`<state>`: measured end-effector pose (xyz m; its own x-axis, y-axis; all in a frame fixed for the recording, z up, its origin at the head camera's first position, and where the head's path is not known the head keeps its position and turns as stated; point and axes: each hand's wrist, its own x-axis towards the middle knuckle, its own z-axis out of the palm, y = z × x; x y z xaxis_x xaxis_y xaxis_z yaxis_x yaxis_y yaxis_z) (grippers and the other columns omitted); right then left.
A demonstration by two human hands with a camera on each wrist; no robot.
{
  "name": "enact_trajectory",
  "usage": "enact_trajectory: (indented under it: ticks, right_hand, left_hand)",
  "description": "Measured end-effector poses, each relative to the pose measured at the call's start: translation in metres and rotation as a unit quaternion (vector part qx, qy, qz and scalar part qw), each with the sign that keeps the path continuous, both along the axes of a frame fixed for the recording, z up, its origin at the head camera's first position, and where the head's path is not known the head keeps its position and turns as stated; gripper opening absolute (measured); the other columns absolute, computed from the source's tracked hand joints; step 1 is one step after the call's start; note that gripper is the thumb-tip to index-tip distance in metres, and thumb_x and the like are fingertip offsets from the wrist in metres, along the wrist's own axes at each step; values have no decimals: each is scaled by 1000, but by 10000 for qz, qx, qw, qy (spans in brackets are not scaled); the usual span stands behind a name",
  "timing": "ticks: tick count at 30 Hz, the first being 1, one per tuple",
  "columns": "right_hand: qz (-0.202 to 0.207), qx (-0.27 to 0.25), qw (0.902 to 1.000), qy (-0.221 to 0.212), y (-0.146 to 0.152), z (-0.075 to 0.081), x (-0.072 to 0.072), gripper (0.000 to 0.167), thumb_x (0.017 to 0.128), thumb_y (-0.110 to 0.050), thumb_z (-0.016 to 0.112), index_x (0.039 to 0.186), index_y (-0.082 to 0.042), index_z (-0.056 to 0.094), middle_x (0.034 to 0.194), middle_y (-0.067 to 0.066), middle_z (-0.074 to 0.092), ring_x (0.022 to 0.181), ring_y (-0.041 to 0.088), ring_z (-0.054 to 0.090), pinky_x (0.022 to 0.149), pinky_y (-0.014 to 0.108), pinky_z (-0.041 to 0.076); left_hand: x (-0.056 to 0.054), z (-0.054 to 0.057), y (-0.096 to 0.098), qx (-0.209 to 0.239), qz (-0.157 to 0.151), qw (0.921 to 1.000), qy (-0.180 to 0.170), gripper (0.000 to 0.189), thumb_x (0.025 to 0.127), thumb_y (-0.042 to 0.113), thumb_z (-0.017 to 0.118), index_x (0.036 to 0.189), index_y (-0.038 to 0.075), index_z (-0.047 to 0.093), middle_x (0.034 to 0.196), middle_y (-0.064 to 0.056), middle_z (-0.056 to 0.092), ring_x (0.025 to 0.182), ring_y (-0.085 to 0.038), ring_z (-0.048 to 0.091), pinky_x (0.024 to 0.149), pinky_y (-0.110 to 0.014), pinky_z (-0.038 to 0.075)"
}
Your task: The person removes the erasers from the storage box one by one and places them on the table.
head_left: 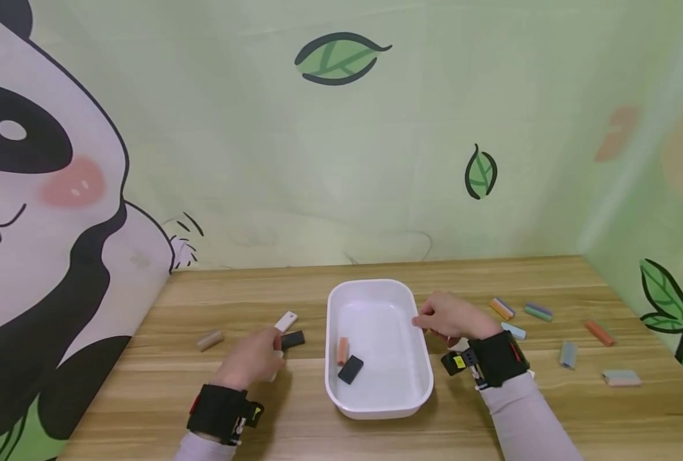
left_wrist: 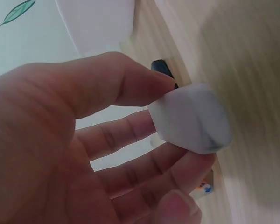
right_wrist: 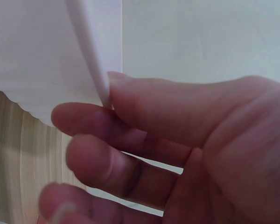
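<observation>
My left hand (head_left: 250,360) pinches a white eraser (left_wrist: 189,119) between thumb and fingers; its rounded end is smudged grey. Just beyond that hand lie a black eraser (head_left: 293,340) and another white eraser (head_left: 286,321) on the table. A white plastic tub (head_left: 378,410) stands in the middle, with an orange block (head_left: 343,351) and a black block (head_left: 350,369) inside at its left. On the tub's right side, my right hand (head_left: 453,316) grips the rim (right_wrist: 91,51) between thumb and index finger, the other fingers loosely bent below.
A brownish block (head_left: 210,340) lies at the left of the wooden table (head_left: 163,384). Several coloured blocks are scattered on the right, among them an orange-red one (head_left: 599,333) and a grey one (head_left: 621,378). Behind the table hangs a printed backdrop (head_left: 249,160).
</observation>
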<state>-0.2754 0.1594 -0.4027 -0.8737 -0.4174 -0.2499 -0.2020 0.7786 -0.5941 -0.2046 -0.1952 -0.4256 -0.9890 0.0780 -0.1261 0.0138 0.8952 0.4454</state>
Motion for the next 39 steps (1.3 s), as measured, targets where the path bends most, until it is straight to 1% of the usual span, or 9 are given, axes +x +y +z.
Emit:
enact_trajectory:
  ticks: [9,15,20,26,32,39]
  right_hand:
    - [28,-27,10000,17,1,-2,-2,29,97,-22,61,76,-3,64,56,1,47,48,15,47,47,29,47]
    - [14,-15,10000,-3,2,-1,-2,29,97,-22,61,76,-3,64,56,1,46,47,14,46,47,29,47]
    - [56,-54,10000,51,2,-1,-1,29,97,-21,61,75,-3,64,54,0,45,46,14,46,46,29,47]
    - [43,-63,10000,47,1,1,2,28,97,-21,62,76,-4,64,55,2,46,47,15,47,47,29,47]
    - [48,-66,10000,52,1,2,3,27,97,-21,62,76,-4,64,55,1,46,47,16,47,47,30,47]
    - [-20,-37,10000,21,1,2,2,26,97,-22,62,78,-5,65,57,2,47,48,17,47,48,30,47]
  left_hand:
    - [2,-4,-4,-57,-2,10000,51,19,79,6,69,94,7,58,79,-4,55,68,-21,51,58,-35,38]
    - [1,-8,-4,-93,-123,9998,129,15,78,5,68,88,8,58,77,-3,53,67,-21,50,57,-34,37]
    - [1,-11,-5,-197,-94,9997,104,15,77,6,69,86,9,58,76,-3,53,67,-21,50,57,-34,37]
    - [2,-14,-5,-218,-78,9997,125,17,74,6,71,84,10,57,75,-2,52,66,-21,49,57,-34,36]
    - [3,-14,-4,-164,-75,9998,43,16,77,6,70,85,8,57,73,-3,52,64,-21,49,56,-33,35]
    - [4,-14,-4,-227,-121,9996,101,16,78,6,71,87,8,57,73,-2,51,63,-20,48,56,-33,35]
